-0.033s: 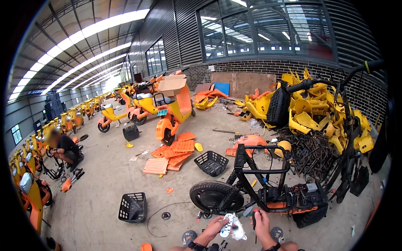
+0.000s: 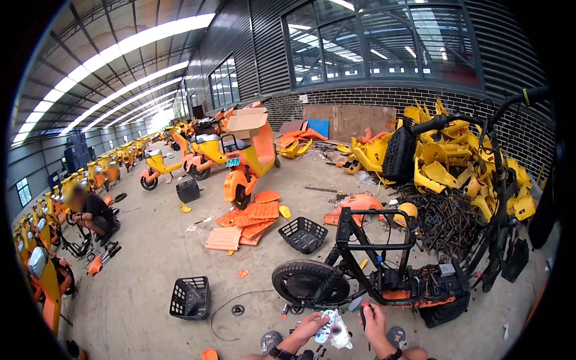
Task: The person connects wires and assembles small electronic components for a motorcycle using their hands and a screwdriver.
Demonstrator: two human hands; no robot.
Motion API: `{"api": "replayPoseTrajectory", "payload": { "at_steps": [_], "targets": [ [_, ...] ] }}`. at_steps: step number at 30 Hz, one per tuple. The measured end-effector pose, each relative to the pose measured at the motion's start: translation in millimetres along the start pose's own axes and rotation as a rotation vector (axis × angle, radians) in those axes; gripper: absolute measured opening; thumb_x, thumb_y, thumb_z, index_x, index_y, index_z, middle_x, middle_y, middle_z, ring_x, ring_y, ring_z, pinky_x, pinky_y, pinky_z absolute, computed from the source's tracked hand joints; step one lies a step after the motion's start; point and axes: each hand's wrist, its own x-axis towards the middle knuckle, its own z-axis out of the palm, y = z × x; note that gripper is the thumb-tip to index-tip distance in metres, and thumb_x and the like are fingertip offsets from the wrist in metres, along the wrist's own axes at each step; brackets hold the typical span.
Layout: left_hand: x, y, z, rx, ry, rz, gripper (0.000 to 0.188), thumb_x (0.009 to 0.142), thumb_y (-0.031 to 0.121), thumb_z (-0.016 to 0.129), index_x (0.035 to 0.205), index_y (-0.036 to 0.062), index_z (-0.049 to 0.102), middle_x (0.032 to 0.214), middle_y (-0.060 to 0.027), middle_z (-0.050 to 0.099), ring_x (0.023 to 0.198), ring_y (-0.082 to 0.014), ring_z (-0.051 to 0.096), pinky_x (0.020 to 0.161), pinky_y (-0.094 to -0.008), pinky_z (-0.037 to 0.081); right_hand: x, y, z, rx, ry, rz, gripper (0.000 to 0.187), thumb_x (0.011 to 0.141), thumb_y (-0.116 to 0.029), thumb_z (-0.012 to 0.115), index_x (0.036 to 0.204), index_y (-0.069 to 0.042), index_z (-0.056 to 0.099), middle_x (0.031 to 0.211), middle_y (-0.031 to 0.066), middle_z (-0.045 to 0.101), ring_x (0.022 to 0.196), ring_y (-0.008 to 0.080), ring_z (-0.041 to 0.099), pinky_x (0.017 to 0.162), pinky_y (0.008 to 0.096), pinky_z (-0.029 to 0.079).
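Low in the head view, my left hand grips an oval white plate with dark spots. A pale, see-through plastic housing lies against the plate's right side. To the right, my right hand is closed around a screwdriver with a black and red handle, its shaft pointing down beside the housing. Just beyond both hands stands a stripped black scooter frame with its rear wheel on the left and exposed wiring on the right.
Black plastic baskets stand on the floor, near a loose cable and a sprocket. Orange panels lie stacked farther off. Yellow body parts and dark metal pieces are heaped at right. A crouching person is at left, beside rows of scooters.
The white plate and see-through housing have tilted and dropped slightly in my left hand. My right hand with the screwdriver has barely moved.
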Motion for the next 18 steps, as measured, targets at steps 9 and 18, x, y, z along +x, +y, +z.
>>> {"api": "replayPoseTrajectory", "payload": {
  "at_steps": [9, 18],
  "targets": [
    [4, -11, 3, 0.008, -0.036, -0.026, 0.022, 0.095, 0.017, 0.051, 0.105, -0.0031, 0.051, 0.091, -0.0153, 0.068, 0.066, -0.0193, 0.066, 0.060, -0.0300, 0.054, -3, 3, 6, 0.005, -0.031, 0.049, 0.028, 0.096, -0.028, 0.050, 0.103, -0.001, 0.055, 0.077, 0.0067, 0.062, 0.056, 0.0096, 0.055, 0.052, 0.0234, 0.045],
    [1, -3, 2, 0.029, -0.044, -0.030, 0.024, 0.096, 0.017, 0.050, 0.108, -0.0040, 0.048, 0.091, -0.0148, 0.068, 0.066, -0.0202, 0.066, 0.059, -0.0299, 0.054, -1, -2, 13, 0.009, 0.006, 0.073, 0.028, 0.096, -0.028, 0.049, 0.103, -0.001, 0.055, 0.076, 0.0071, 0.062, 0.055, 0.0099, 0.055, 0.051, 0.0233, 0.045]
  ]
}}
